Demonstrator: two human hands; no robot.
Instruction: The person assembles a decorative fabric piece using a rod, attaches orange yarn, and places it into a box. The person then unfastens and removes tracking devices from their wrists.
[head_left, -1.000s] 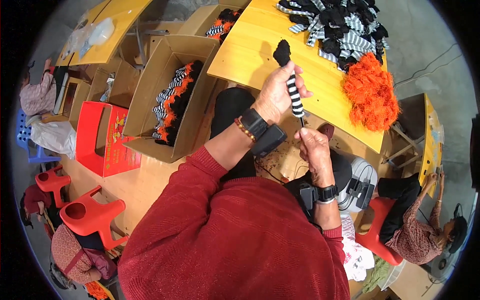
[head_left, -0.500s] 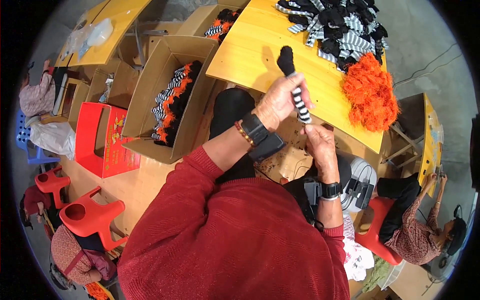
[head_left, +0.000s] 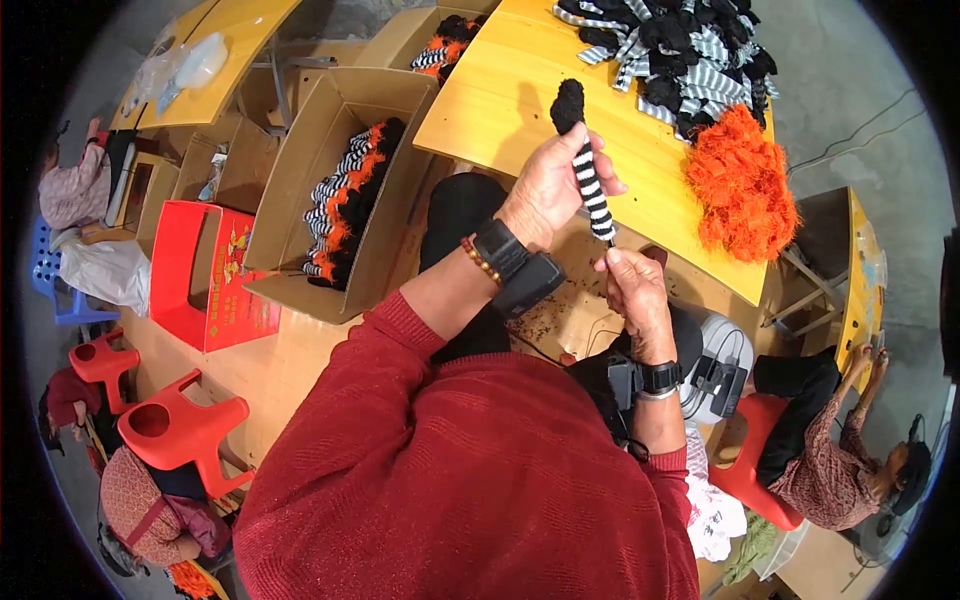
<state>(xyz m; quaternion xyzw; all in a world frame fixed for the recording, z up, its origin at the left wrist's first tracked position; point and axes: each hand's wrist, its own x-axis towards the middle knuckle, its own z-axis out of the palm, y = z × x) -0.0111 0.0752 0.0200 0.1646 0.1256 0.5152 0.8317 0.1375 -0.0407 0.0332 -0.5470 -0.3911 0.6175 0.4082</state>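
Observation:
A knitted tube [head_left: 594, 200] with black and white stripes and a bunched black end stands tilted above the near edge of the yellow table [head_left: 480, 115]. My left hand [head_left: 546, 182] is closed around it just below the black part, with some fingers apart. From the tube's lower end a thin dark rod [head_left: 610, 244] shows. My right hand [head_left: 638, 290] pinches the rod below the tube; how far it runs up inside is hidden. Farther back lies a heap of similar striped and black knitted pieces [head_left: 690, 60], and beside it an orange fluffy bundle [head_left: 740, 185].
Left of me a cardboard box [head_left: 275, 200] holds striped, orange and black pieces [head_left: 345, 205]. A red box [head_left: 225, 320] and red stools [head_left: 185, 425] stand beyond it. Co-workers sit at left and at another table on the right, one with raised hands [head_left: 870, 370].
The striped tube looks straighter and longer below my left hand, and its black end is bulkier. A bit of dark rod now shows above my right hand. My left hand has shifted slightly.

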